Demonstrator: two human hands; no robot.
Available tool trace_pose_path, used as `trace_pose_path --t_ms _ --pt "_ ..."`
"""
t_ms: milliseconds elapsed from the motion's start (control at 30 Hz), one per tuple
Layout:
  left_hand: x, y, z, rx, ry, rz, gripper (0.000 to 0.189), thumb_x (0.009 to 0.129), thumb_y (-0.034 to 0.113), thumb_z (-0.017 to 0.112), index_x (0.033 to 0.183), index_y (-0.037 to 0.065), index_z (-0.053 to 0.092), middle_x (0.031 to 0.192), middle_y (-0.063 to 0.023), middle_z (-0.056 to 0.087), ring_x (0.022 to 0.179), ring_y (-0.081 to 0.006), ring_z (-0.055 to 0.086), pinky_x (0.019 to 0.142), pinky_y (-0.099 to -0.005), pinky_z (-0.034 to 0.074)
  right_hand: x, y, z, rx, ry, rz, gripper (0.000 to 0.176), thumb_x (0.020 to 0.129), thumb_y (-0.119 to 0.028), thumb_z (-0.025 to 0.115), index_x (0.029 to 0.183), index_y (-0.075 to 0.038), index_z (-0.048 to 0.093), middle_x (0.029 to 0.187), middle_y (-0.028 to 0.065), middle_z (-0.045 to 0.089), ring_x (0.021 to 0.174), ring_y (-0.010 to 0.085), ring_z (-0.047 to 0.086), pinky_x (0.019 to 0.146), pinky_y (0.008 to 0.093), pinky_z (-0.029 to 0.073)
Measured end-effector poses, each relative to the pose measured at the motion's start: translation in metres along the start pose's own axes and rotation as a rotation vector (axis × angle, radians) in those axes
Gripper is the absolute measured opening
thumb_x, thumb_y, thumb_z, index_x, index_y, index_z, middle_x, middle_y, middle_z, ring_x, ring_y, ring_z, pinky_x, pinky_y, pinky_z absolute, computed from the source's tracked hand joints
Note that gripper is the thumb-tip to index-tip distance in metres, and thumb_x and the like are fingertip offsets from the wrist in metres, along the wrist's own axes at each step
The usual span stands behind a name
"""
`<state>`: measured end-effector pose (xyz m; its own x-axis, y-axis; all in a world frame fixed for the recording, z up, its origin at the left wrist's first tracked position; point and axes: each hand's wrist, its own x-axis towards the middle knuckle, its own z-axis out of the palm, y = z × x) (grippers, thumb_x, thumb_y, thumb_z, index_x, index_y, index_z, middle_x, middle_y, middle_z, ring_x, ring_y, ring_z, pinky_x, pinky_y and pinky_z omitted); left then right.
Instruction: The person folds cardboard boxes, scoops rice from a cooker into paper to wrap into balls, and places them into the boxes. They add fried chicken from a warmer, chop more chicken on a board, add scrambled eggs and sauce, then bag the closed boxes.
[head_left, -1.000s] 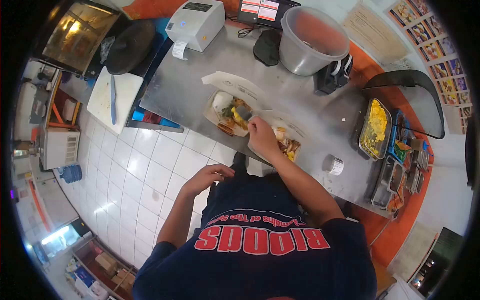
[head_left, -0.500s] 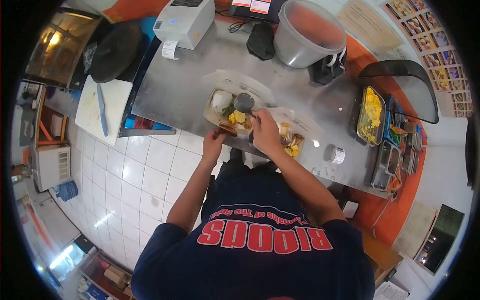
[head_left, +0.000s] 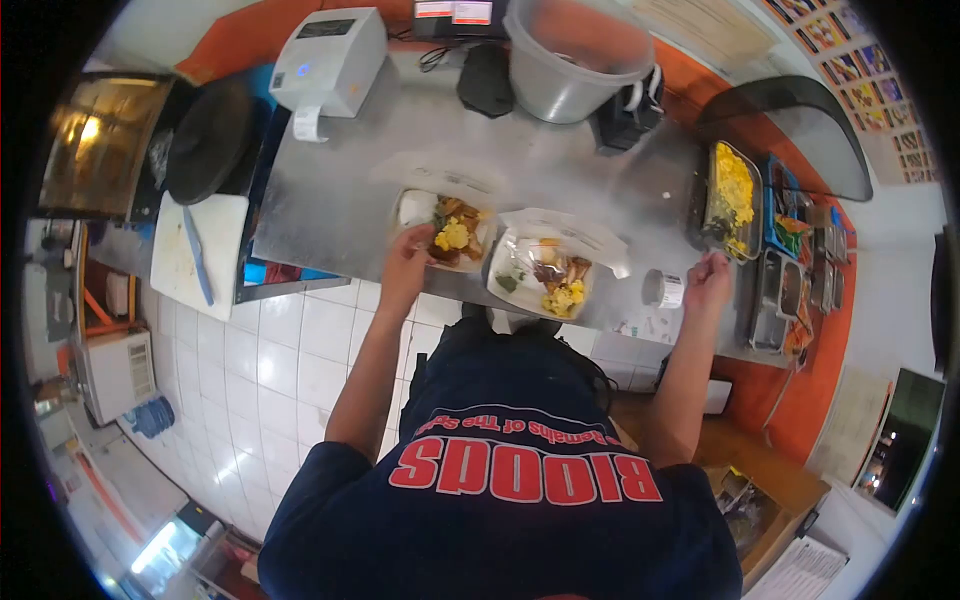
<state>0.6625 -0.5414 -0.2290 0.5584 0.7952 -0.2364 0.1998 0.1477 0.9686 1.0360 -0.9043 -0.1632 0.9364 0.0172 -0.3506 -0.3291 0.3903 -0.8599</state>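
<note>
My left hand (head_left: pixel 404 262) is at the front left corner of an open cardboard food box (head_left: pixel 478 255), its fingers closed over the edge. White rice (head_left: pixel 417 207), brown meat pieces and yellow scrambled egg (head_left: pixel 453 236) lie inside that box. Over on the right, my right hand (head_left: pixel 710 280) is closed in front of a metal tray (head_left: pixel 712 222) of scrambled egg (head_left: pixel 735 190). A dark ladle (head_left: pixel 702 215), blurred, shows at the tray's left side above this hand. Between my hands sits a second open food box (head_left: pixel 527 298) with egg, meat and a clear plastic packet.
A roll of labels (head_left: pixel 664 289) stands left of my right hand. Metal containers (head_left: pixel 779 290) line the right end of the counter. At the back are a label printer (head_left: pixel 330 62) and a large grey bucket (head_left: pixel 575 80). A knife (head_left: pixel 197 255) lies on a white cutting board (head_left: pixel 225 230).
My right hand has moved right with the ladle, from above the left box to the egg tray. My left hand has shifted to the box's left corner. The view has turned slightly.
</note>
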Motion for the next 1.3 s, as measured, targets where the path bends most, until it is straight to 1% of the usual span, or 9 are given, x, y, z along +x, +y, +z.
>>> trace_pose_path --t_ms 133,200,267,367,433,567,733,933,1300 --pt "0.008 0.007 0.004 0.255 -0.008 0.13 0.038 0.089 0.005 0.056 0.126 0.004 0.066 0.118 -0.0072 0.071 0.091 -0.0148 0.063 0.08 -0.0294 0.05 0.087 -0.053 -0.051 0.04 0.088 -0.071 0.019 0.102 -0.031 0.06 0.097 -0.013 0.061 0.081 0.0014 0.062 0.065 0.0148 0.051 0.063 0.0361 0.044" --pt "0.002 0.017 0.025 0.259 -0.035 0.167 0.039 0.088 0.005 0.056 0.126 0.004 0.065 0.119 -0.0073 0.07 0.092 -0.015 0.062 0.079 -0.029 0.049 0.136 -0.051 -0.112 -0.267 0.322 -0.052 0.02 0.098 -0.025 0.065 0.102 -0.005 0.066 0.087 0.0037 0.066 0.075 0.0159 0.058 0.073 0.0294 0.046" --pt "0.0 0.044 0.045 0.309 -0.056 0.207 0.039 0.088 0.004 0.057 0.126 0.004 0.065 0.122 -0.0074 0.069 0.093 -0.0151 0.062 0.079 -0.0284 0.049 0.161 -0.019 -0.123 -0.416 0.425 -0.438 0.017 0.095 -0.02 0.067 0.108 -0.011 0.07 0.081 -0.0036 0.062 0.069 0.0089 0.052 0.06 0.0264 0.039" --pt "-0.012 0.057 0.077 0.334 -0.07 0.335 0.045 0.086 0.002 0.059 0.131 0.004 0.061 0.128 -0.0098 0.065 0.102 -0.0209 0.063 0.085 -0.0336 0.05 0.027 -0.013 -0.037 -0.598 -0.076 -0.44 0.041 0.079 0.001 0.06 0.118 -0.006 0.07 0.092 0.0014 0.069 0.073 0.0084 0.058 0.062 0.0237 0.042" --pt "-0.005 0.067 0.104 0.593 0.027 0.794 0.052 0.086 0.003 0.062 0.137 0.004 0.056 0.133 -0.0137 0.061 0.112 -0.0297 0.06 0.092 -0.0422 0.048 -0.025 0.009 -0.01 -0.761 -0.419 -0.109 0.054 0.081 0.0 0.063 0.135 -0.007 0.064 0.103 0.0038 0.072 0.068 0.0076 0.06 0.058 0.0233 0.045" --pt "-0.001 0.083 0.131 0.74 -0.059 0.733 0.052 0.087 0.005 0.065 0.138 0.007 0.056 0.122 -0.014 0.065 0.109 -0.0355 0.057 0.094 -0.0483 0.045 -0.071 0.062 0.027 -0.887 -0.578 -0.193 0.051 0.078 -0.004 0.07 0.129 -0.003 0.066 0.1 0.0085 0.073 0.074 0.014 0.064 0.07 0.0285 0.053" --pt "0.004 0.079 0.142 0.842 -0.096 0.796 0.034 0.086 0.007 0.068 0.12 0.008 0.069 0.106 -0.0086 0.07 0.101 -0.0336 0.058 0.091 -0.0454 0.047 -0.053 0.086 0.025 -0.902 -0.281 -0.55 0.017 0.081 -0.01 0.075 0.095 0.0 0.075 0.099 0.013 0.068 0.079 0.0242 0.069 0.075 0.0334 0.056" --pt "-0.029 0.059 0.16 0.842 -0.131 0.98 0.022 0.081 0.008 0.074 0.103 0.006 0.074 0.102 -0.0079 0.071 0.097 -0.0316 0.062 0.087 -0.0418 0.051 -0.056 0.096 -0.013 -0.819 -0.126 -0.703 0.018 0.077 -0.005 0.073 0.095 -0.003 0.074 0.095 0.0128 0.07 0.083 0.0257 0.068 0.076 0.0354 0.055" --pt "-0.022 -0.042 0.188 0.509 -0.008 0.553 0.027 0.086 0.01 0.075 0.106 -0.005 0.068 0.11 -0.0218 0.072 0.099 -0.0351 0.071 0.089 -0.0392 0.056 -0.068 0.153 -0.02 -0.9 -0.15 -0.684 0.015 0.078 -0.001 0.065 0.092 0.002 0.068 0.087 0.0221 0.069 0.079 0.039 0.066 0.074 0.0442 0.053"
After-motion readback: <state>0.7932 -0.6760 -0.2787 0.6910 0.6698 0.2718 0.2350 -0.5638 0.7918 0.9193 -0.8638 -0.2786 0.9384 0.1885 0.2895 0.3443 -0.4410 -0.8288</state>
